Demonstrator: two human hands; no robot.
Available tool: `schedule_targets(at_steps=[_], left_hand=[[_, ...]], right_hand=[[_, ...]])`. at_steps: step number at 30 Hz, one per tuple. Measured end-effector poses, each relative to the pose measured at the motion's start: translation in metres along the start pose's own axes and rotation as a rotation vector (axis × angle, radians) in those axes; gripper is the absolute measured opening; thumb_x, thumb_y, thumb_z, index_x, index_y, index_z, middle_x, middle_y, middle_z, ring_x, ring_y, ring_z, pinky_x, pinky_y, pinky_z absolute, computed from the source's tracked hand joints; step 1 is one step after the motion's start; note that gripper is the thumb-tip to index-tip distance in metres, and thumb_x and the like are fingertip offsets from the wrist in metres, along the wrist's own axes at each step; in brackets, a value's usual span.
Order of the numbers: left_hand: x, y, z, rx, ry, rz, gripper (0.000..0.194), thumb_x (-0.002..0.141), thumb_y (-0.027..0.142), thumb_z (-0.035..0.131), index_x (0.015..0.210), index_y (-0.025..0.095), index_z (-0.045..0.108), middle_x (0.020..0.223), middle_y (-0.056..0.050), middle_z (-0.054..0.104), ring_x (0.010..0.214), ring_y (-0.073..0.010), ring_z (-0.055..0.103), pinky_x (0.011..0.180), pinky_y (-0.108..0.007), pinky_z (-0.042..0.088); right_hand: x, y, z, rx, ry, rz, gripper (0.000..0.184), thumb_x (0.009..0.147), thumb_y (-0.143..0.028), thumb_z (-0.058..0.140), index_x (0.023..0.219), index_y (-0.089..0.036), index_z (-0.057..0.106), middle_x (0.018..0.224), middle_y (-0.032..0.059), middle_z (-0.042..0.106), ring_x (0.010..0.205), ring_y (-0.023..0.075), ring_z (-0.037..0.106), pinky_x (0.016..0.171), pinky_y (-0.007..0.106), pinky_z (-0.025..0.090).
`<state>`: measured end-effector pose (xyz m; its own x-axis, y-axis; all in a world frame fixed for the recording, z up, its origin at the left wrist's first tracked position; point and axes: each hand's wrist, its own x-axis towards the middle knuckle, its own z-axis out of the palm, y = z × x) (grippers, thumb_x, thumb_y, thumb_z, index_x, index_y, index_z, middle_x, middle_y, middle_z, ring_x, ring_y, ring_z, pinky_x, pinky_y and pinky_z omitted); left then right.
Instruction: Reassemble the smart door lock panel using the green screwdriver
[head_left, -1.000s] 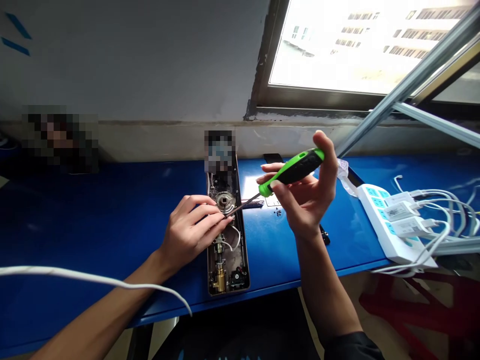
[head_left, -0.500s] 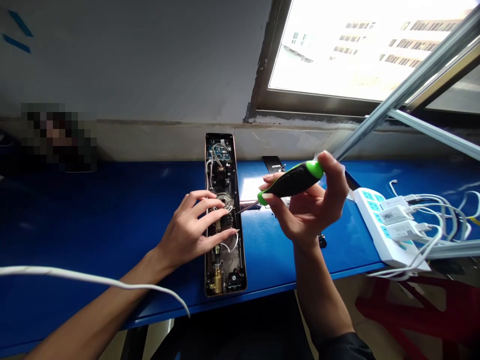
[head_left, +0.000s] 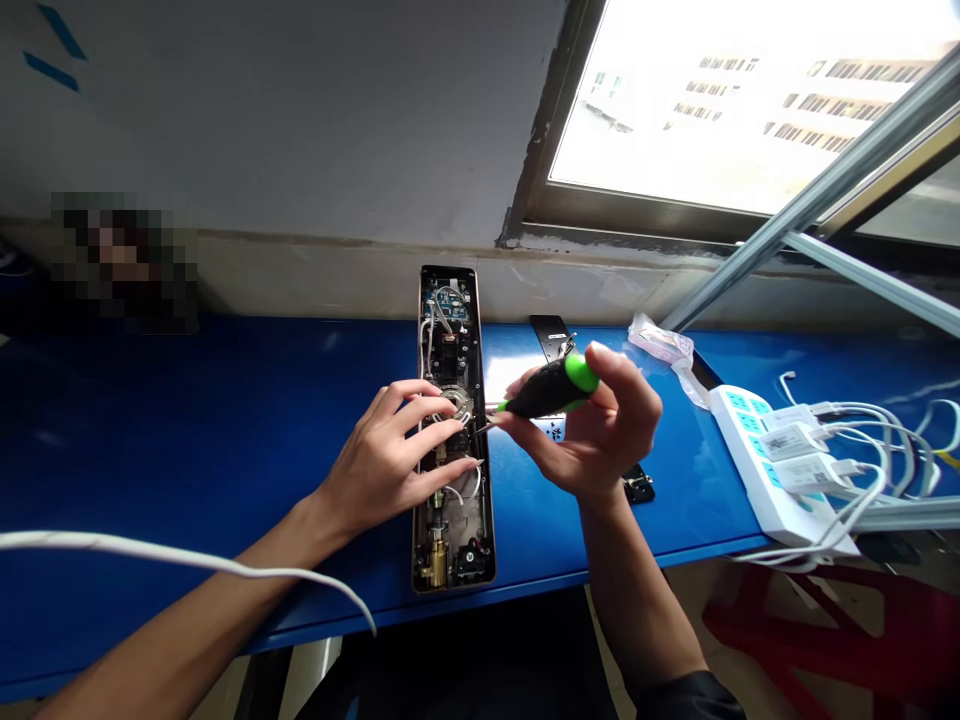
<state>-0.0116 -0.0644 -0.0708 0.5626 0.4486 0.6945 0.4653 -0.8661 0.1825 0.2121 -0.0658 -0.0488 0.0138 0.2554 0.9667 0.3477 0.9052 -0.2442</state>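
A long, narrow black housing (head_left: 464,520) lies open on the blue table, with a circuit board (head_left: 448,303), wires and a brass fitting (head_left: 436,562) inside. My left hand (head_left: 390,450) reaches across its middle from the left, fingers spread, the tips resting on the parts and near the right rim. In my right hand (head_left: 600,430) is a screwdriver (head_left: 549,388) with a black and green handle, gripped between thumb and fingers. Its shaft slants down left to the inner right side of the housing, close to my left fingertips. Whether the tip sits on a screw cannot be made out.
A white power strip (head_left: 772,470) with plugged-in adapters and tangled cables is on the right. Black plates (head_left: 551,330) and a plastic-wrapped packet (head_left: 664,343) lie behind my right hand. A white cable (head_left: 187,557) crosses the left foreground. Metal bars (head_left: 810,190) slant at right.
My right hand and the screwdriver have moved left and slightly down, closer to the housing. The left hand keeps its place on the housing. The view has shifted slightly.
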Motion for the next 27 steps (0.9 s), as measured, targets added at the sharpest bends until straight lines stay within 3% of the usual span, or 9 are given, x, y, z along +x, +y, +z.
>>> schedule_targets(at_steps=[3,5,8,14,16,19,22,25,27], left_hand=[[-0.001,0.0,0.0,-0.006,-0.005,0.003,0.028,0.088,0.034,0.083,0.108,0.015,0.075,0.111,-0.012,0.076,0.115,-0.0322,0.062,0.093,-0.05,0.06],[-0.001,-0.001,0.0,-0.011,-0.004,0.003,0.028,0.089,0.034,0.082,0.108,0.015,0.075,0.111,-0.012,0.076,0.115,-0.0321,0.062,0.093,-0.05,0.06],[-0.001,-0.001,0.0,-0.019,-0.007,-0.005,0.027,0.09,0.034,0.082,0.109,0.015,0.075,0.111,-0.012,0.076,0.115,-0.0321,0.062,0.093,-0.05,0.059],[0.0,-0.001,-0.002,-0.016,-0.024,-0.012,0.027,0.092,0.034,0.08,0.109,0.014,0.075,0.113,-0.013,0.075,0.114,-0.0314,0.063,0.092,-0.05,0.059],[0.0,-0.001,-0.002,-0.013,-0.03,-0.011,0.027,0.092,0.034,0.079,0.11,0.014,0.075,0.113,-0.013,0.075,0.114,-0.0314,0.063,0.093,-0.05,0.058],[0.0,-0.001,-0.002,-0.011,-0.032,-0.017,0.027,0.092,0.034,0.079,0.11,0.015,0.075,0.113,-0.012,0.076,0.115,-0.0312,0.063,0.094,-0.049,0.058],[0.0,-0.001,-0.002,-0.013,-0.031,-0.024,0.026,0.092,0.034,0.08,0.11,0.016,0.075,0.112,-0.011,0.076,0.114,-0.031,0.063,0.094,-0.049,0.058],[-0.001,-0.001,-0.002,-0.015,-0.036,-0.033,0.025,0.092,0.034,0.08,0.108,0.015,0.075,0.111,-0.011,0.076,0.114,-0.0309,0.064,0.093,-0.049,0.058],[-0.001,0.0,-0.002,-0.018,-0.038,-0.032,0.025,0.092,0.033,0.08,0.108,0.015,0.075,0.111,-0.011,0.076,0.113,-0.0309,0.064,0.092,-0.049,0.058]], right_hand=[[0.003,-0.001,0.001,0.025,-0.022,-0.002,0.073,0.081,-0.029,0.084,0.148,-0.036,0.056,0.093,0.0024,0.072,0.069,0.0218,0.07,0.047,0.035,0.063],[0.006,-0.005,0.001,0.061,-0.078,0.087,0.056,0.096,-0.038,0.066,0.151,-0.038,0.053,0.105,0.0067,0.075,0.086,0.0259,0.075,0.059,0.042,0.068],[0.01,-0.011,-0.002,0.116,-0.145,0.206,0.049,0.106,-0.032,0.043,0.155,-0.039,0.047,0.132,0.0095,0.071,0.106,0.0274,0.076,0.075,0.048,0.071],[0.011,-0.009,-0.006,0.039,-0.028,0.124,0.049,0.088,-0.042,0.079,0.135,-0.04,0.066,0.102,0.0043,0.064,0.082,0.022,0.07,0.06,0.04,0.067],[0.012,-0.011,-0.005,0.07,-0.064,0.145,0.045,0.096,-0.048,0.068,0.14,-0.037,0.063,0.114,0.0075,0.065,0.09,0.0241,0.071,0.066,0.043,0.068],[0.014,-0.014,-0.003,0.184,-0.152,0.2,0.044,0.108,-0.034,0.044,0.152,-0.036,0.052,0.138,0.0104,0.065,0.103,0.0257,0.075,0.077,0.048,0.07],[0.014,-0.012,-0.003,0.178,-0.115,0.169,0.046,0.102,-0.027,0.061,0.147,-0.038,0.056,0.123,0.0071,0.07,0.088,0.0214,0.076,0.066,0.041,0.069],[0.014,-0.009,-0.005,0.097,-0.015,0.113,0.048,0.087,-0.038,0.083,0.132,-0.038,0.068,0.1,0.0033,0.064,0.076,0.0192,0.069,0.057,0.038,0.064],[0.014,-0.01,-0.005,0.096,-0.001,0.126,0.041,0.093,-0.049,0.074,0.131,-0.035,0.069,0.104,0.0056,0.063,0.081,0.0209,0.069,0.06,0.041,0.065]])
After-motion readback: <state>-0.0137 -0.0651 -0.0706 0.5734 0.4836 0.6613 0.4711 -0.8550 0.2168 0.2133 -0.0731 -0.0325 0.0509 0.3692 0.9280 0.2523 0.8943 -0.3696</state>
